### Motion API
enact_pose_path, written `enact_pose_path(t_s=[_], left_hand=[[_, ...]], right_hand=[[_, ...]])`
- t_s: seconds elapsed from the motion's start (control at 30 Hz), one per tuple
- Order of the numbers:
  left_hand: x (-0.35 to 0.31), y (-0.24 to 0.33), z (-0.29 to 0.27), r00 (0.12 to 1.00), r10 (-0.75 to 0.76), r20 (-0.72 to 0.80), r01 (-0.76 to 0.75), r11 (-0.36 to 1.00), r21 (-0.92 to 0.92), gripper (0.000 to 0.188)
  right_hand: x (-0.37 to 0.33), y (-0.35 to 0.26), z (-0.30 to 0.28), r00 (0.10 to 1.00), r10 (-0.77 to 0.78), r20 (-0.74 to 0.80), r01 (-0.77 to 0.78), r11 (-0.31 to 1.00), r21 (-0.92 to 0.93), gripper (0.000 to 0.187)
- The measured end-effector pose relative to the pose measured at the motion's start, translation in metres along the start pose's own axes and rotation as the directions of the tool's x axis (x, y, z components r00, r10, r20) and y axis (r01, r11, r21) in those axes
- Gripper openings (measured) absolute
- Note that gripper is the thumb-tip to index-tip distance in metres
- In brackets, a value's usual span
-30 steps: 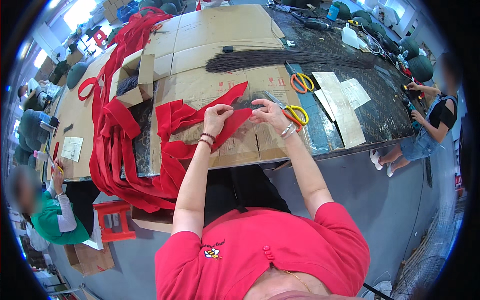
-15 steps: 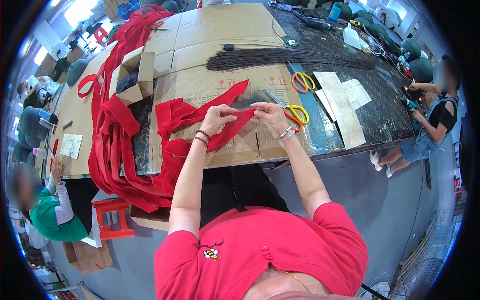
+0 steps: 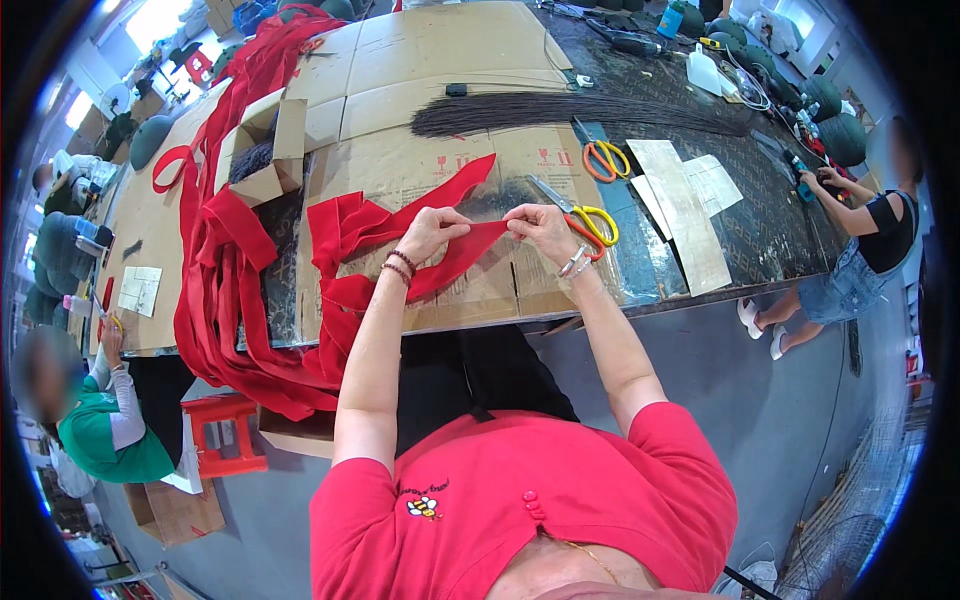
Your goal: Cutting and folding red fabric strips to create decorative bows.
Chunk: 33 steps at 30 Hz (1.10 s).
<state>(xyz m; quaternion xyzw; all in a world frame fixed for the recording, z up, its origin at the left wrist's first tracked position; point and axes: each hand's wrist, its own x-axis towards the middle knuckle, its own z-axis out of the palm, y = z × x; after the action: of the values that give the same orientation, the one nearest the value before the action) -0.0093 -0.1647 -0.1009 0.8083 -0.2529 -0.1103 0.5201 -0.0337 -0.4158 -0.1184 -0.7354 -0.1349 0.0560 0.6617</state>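
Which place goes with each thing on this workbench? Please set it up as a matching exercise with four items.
Things:
1. red ribbon strip
2. yellow-handled scissors
3. orange-handled scissors
4. dark bristle bundle

Places:
A. lying across the bench beyond both scissors
B. pinched between both hands
C. just right of the right hand
D. farther back, beside pale card sheets

Pairs: 1-B, 2-C, 3-D, 4-A

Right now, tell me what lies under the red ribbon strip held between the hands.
Under the red ribbon strip pinched by the left hand and right hand lies flattened brown cardboard on the dark table. The ribbon and hands cover whatever lies directly beneath them.
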Motion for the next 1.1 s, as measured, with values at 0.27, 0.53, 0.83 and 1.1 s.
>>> enact_pose_path(t_s=[0.27, 0.53, 0.83, 1.1], left_hand=[[-0.003, -0.002, 0.002, 0.999, 0.007, -0.053, -0.007, 1.0, 0.007, 0.017], [-0.005, 0.002, 0.001, 0.997, 0.038, -0.068, -0.035, 0.998, 0.051, 0.017], [-0.008, 0.005, -0.002, 0.999, 0.007, -0.048, -0.007, 1.0, -0.007, 0.017], [-0.005, -0.005, 0.005, 0.998, 0.007, -0.057, -0.003, 0.997, 0.078, 0.016]], right_hand=[[-0.006, -0.009, 0.002, 0.999, -0.036, 0.006, 0.035, 0.997, 0.068, 0.025], [-0.004, -0.004, 0.005, 0.999, -0.051, -0.016, 0.051, 0.998, 0.039, 0.021], [-0.002, -0.002, 0.005, 0.998, -0.028, -0.063, 0.024, 0.998, -0.063, 0.011], [0.005, -0.018, 0.016, 0.994, -0.067, 0.084, 0.094, 0.921, -0.378, 0.019]])
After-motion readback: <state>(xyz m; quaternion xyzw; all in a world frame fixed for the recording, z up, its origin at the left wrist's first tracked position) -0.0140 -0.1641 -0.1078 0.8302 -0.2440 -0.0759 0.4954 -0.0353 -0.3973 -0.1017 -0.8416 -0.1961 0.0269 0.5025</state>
